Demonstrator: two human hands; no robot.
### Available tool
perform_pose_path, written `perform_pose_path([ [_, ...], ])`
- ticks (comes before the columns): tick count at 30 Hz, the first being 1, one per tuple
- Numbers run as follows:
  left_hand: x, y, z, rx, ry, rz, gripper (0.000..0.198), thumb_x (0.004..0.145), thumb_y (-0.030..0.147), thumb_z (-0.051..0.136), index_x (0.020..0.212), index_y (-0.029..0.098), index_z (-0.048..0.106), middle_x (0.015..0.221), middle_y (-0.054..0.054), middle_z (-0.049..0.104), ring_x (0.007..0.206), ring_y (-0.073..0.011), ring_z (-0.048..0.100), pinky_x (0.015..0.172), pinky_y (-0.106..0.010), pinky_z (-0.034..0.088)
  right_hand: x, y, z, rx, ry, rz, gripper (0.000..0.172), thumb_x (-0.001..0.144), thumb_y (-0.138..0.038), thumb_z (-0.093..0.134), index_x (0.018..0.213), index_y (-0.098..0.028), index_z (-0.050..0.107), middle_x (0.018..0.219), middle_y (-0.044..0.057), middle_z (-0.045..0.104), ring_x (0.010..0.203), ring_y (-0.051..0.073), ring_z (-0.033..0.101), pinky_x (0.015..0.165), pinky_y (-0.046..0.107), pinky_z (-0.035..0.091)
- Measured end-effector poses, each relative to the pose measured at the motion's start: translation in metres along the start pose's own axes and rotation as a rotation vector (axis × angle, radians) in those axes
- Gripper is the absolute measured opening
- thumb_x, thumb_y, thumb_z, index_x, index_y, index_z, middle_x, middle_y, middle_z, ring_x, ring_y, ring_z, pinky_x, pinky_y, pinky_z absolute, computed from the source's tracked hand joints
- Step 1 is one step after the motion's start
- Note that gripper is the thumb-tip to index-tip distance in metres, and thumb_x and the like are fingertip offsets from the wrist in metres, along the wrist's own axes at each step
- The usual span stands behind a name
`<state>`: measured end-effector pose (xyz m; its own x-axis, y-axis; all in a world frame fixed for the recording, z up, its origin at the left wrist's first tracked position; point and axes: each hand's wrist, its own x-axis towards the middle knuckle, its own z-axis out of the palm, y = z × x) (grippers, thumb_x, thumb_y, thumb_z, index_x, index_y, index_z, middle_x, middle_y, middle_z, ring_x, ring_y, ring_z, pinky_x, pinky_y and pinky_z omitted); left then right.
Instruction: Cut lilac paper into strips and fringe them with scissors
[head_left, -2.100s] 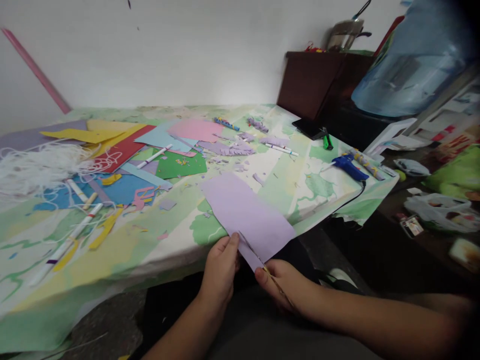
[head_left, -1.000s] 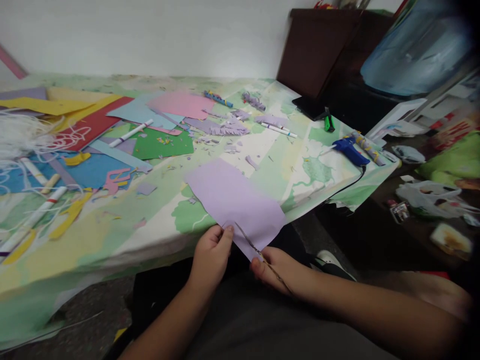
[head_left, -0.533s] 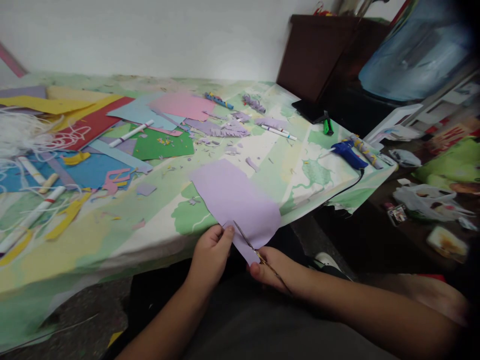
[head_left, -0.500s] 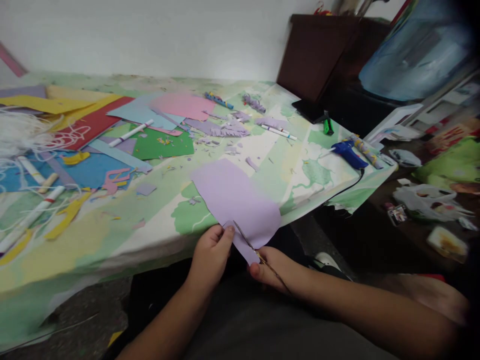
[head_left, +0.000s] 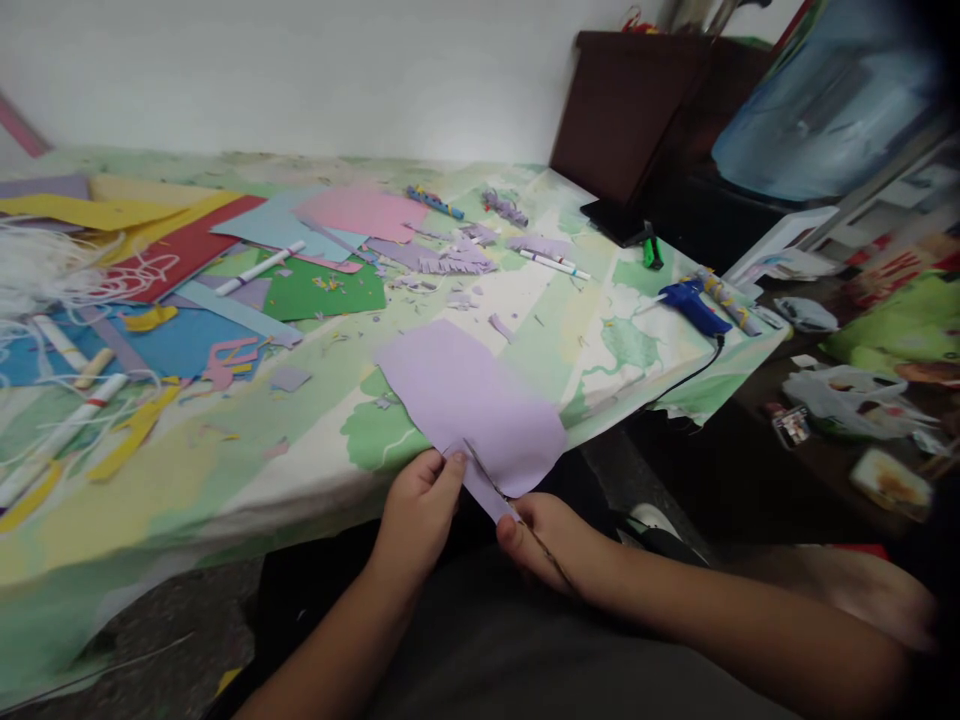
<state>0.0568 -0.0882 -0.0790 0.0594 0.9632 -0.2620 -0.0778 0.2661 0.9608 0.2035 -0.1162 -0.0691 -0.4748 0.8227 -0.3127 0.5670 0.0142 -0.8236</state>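
Observation:
A sheet of light purple paper point(head_left: 480, 395) lies over the table's front edge, its near side hanging toward my lap. My left hand point(head_left: 426, 500) pinches its near left edge between thumb and fingers. Closed round a pair of scissors point(head_left: 489, 478) is my right hand point(head_left: 551, 540); the thin blades run into the paper and point toward my left thumb. A narrow strip of the sheet hangs on the near side of the blades. My palm and fingers hide most of the scissor handles.
Coloured paper sheets point(head_left: 330, 285), markers point(head_left: 260, 268) and tangled white string point(head_left: 45, 265) cover the left of the table point(head_left: 300, 440). Purple scraps point(head_left: 457, 262) lie at the back. A blue glue gun point(head_left: 697, 305) with a cord rests at the right corner. Plastic bags point(head_left: 847, 400) sit beyond.
The scissor blades look more closed on the paper than before, and the strip beside them appears narrower. Both hands stay in nearly the same place. The view has shifted slightly.

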Motion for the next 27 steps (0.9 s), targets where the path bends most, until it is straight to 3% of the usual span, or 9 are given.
perform_pose_path([
  [12, 0.001, 0.019, 0.003, 0.172, -0.068, 0.067, 0.023, 0.067, 0.037, 0.051, 0.055, 0.017, 0.052, 0.039, 0.007, 0.036, 0.038, -0.0077, 0.03, 0.038, -0.02, 0.022, -0.012, 0.004, 0.006, 0.165, 0.046, 0.068, 0.05, 0.071, -0.062, 0.021, 0.062, -0.016, 0.036, 0.048, -0.004, 0.033, 0.038, 0.004, 0.03, 0.033, 0.017, 0.023],
  [18, 0.0, 0.021, 0.002, 0.154, -0.108, 0.038, 0.023, 0.067, 0.037, 0.05, 0.056, 0.017, 0.051, 0.042, 0.006, 0.036, 0.04, -0.0077, 0.031, 0.038, -0.02, 0.022, -0.014, -0.003, 0.002, 0.088, 0.051, 0.001, 0.051, 0.071, -0.063, 0.021, 0.059, -0.015, 0.035, 0.049, -0.004, 0.029, 0.041, 0.004, 0.026, 0.035, 0.017, 0.021],
  [27, 0.0, 0.026, 0.002, 0.168, -0.116, 0.022, 0.022, 0.067, 0.036, 0.05, 0.056, 0.017, 0.052, 0.044, 0.006, 0.038, 0.041, -0.0076, 0.031, 0.039, -0.019, 0.023, -0.011, 0.0, 0.004, 0.115, 0.056, 0.021, 0.05, 0.069, -0.064, 0.025, 0.058, -0.016, 0.034, 0.047, -0.006, 0.025, 0.039, 0.004, 0.022, 0.034, 0.017, 0.018],
])
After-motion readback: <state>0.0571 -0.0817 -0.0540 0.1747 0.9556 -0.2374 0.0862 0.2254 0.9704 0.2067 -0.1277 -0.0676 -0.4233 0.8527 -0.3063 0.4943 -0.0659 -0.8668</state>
